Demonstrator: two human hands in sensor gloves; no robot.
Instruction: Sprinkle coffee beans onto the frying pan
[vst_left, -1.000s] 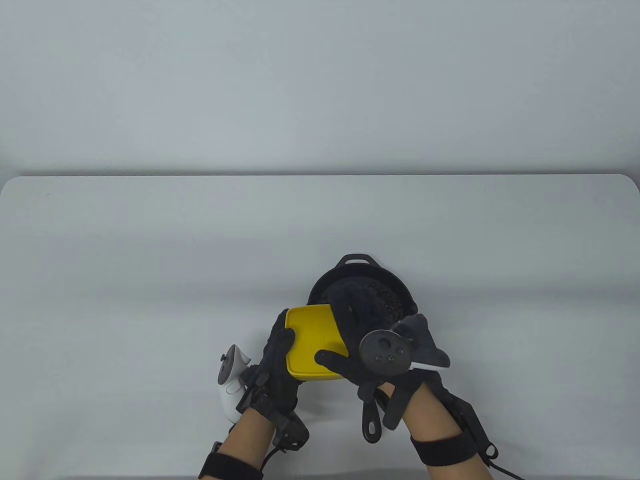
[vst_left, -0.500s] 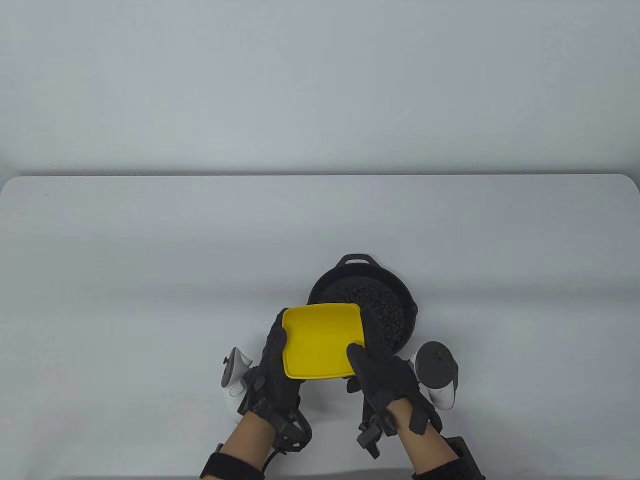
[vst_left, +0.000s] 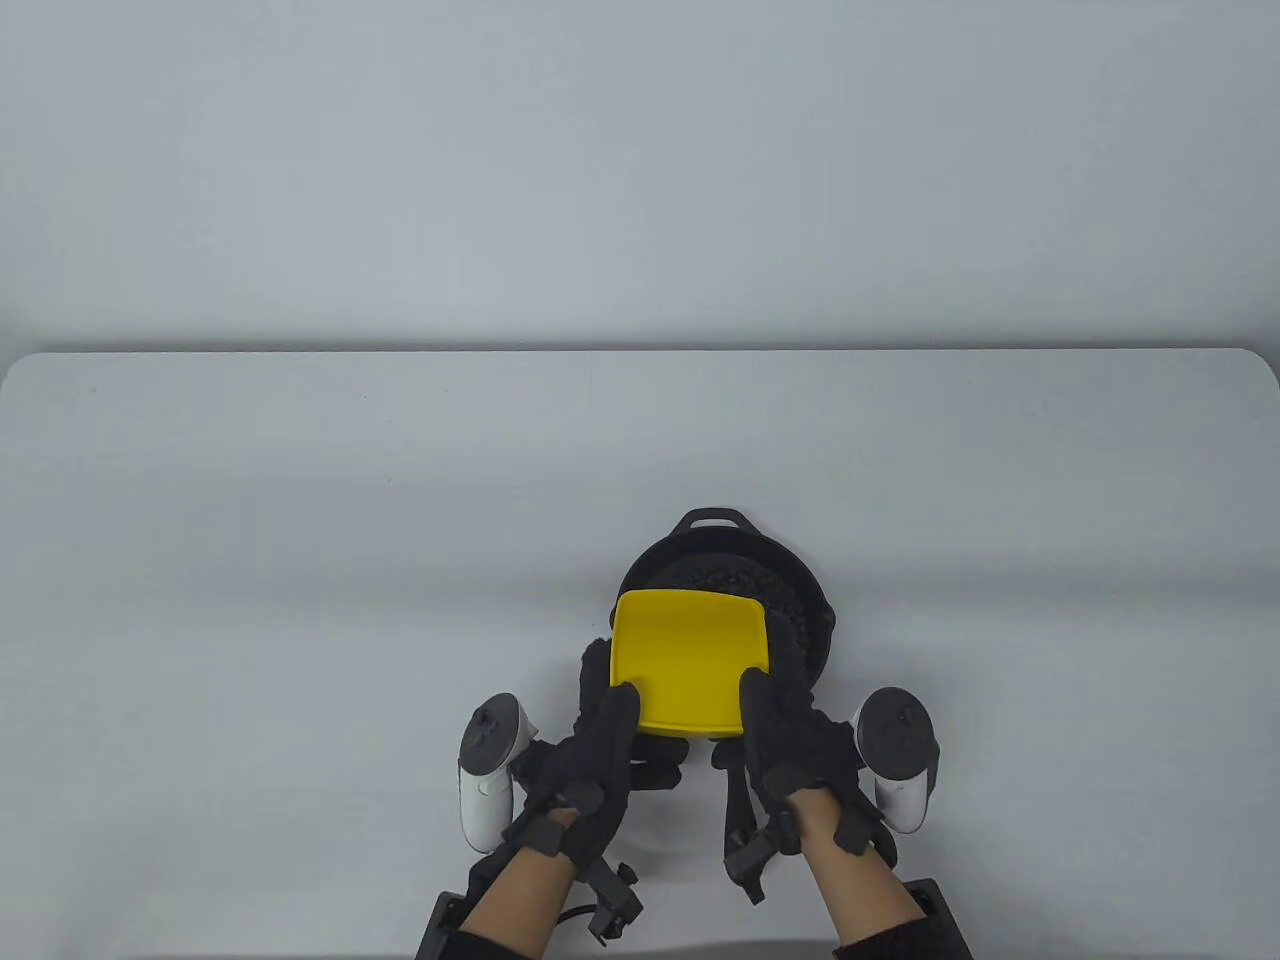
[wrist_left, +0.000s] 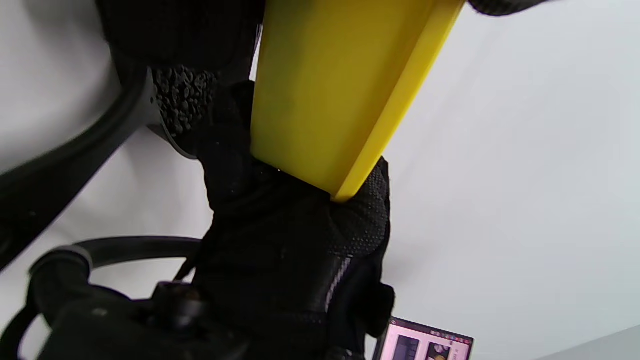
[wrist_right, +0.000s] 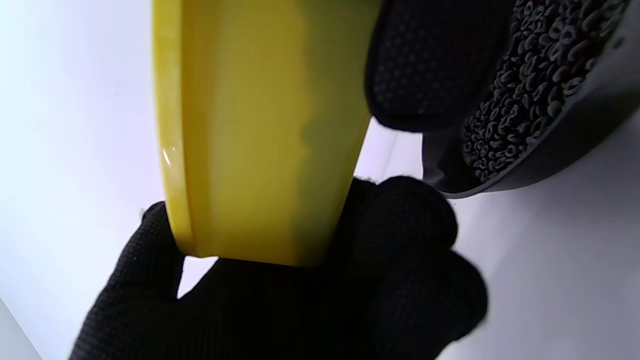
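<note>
A black frying pan (vst_left: 815, 605) sits near the table's front edge, filled with dark coffee beans (vst_left: 775, 590). Its handle (vst_left: 738, 800) points toward me. A yellow square container (vst_left: 690, 660) is held over the pan's near side, and no beans show in it. My left hand (vst_left: 600, 740) grips its left near corner, my right hand (vst_left: 775, 725) its right near corner. The left wrist view shows the container (wrist_left: 330, 90) in my palm, with beans (wrist_left: 182, 97) beside it. The right wrist view shows the container (wrist_right: 260, 130) and the beans (wrist_right: 530, 80) in the pan.
The pale table (vst_left: 300, 550) stretches left, right and behind the pan. A small screen (wrist_left: 430, 345) shows at the bottom of the left wrist view.
The right hand left the pan and took the container's right corner. Both hands turned palms inward and carried the container right, over the pan.
</note>
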